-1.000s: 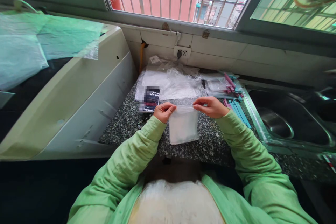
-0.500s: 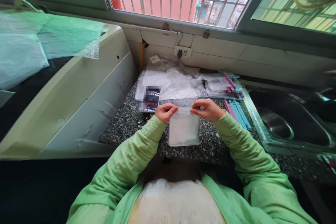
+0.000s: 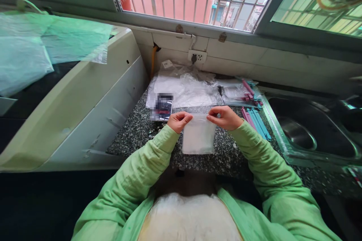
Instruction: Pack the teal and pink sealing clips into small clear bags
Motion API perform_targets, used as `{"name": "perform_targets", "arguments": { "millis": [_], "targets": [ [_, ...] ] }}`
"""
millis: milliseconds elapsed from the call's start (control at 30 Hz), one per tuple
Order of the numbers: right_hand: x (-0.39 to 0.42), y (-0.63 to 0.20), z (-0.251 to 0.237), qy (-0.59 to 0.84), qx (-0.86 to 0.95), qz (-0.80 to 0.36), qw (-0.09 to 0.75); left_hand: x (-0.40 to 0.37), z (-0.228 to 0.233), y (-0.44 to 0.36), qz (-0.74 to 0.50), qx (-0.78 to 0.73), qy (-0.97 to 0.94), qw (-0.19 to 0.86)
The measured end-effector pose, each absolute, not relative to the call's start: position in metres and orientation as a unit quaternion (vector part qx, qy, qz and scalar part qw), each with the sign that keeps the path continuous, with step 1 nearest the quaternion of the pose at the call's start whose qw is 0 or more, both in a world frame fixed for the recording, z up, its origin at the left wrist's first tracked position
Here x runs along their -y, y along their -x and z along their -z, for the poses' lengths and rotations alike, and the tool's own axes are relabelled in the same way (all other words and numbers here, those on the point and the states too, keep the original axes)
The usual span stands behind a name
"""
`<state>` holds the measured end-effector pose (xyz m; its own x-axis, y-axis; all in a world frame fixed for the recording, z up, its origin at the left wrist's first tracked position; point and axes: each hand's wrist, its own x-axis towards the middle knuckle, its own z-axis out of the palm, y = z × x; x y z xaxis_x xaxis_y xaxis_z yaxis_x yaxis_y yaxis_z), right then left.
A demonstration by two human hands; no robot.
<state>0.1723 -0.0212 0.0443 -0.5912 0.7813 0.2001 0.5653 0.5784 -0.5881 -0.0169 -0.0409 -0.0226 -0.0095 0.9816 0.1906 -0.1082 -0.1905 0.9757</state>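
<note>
Translucent bag (image 3: 198, 137) hangs over the speckled counter (image 3: 226, 150); I see left hand (image 3: 178, 121) and right hand (image 3: 226, 117) in closed pinches on its top edge. The right's just edged inward, yet both sides stay held for the work. Beyond lies crumpled plastic (image 3: 195, 90).

The strips (image 3: 261, 124) lie right of the bag (image 3: 198, 137), beside the sink (image 3: 275, 128).

- We cannot tell whether the translucent square plastic bag (image 3: 198, 137) holds anything.
- Left of the bag, blocky blur partly hides a dark flat rectangle (image 3: 166, 111).
- Right of it, our view crops a black metal-rimmed fixture (image 3: 325, 128).
</note>
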Motion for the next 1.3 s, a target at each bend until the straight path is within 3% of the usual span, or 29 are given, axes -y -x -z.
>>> {"name": "perform_targets", "arguments": {
  "millis": [433,600,867,1300],
  "targets": [
    [0.021,-0.174,-0.047,0.435,0.823,-0.245,0.271,0.037,0.022,0.02,-0.55,-0.44,-0.523,0.48],
    [0.019,-0.176,-0.048,0.431,0.831,-0.258,0.241,0.04,0.025,0.017,-0.577,-0.425,-0.523,0.462],
    [0.016,-0.185,-0.055,0.381,0.857,-0.231,0.259,0.04,0.019,0.02,-0.531,-0.411,-0.534,0.514],
    [0.022,-0.172,-0.047,0.403,0.824,-0.291,0.273,0.037,0.026,0.022,-0.501,-0.404,-0.573,0.507]
  ]
}}
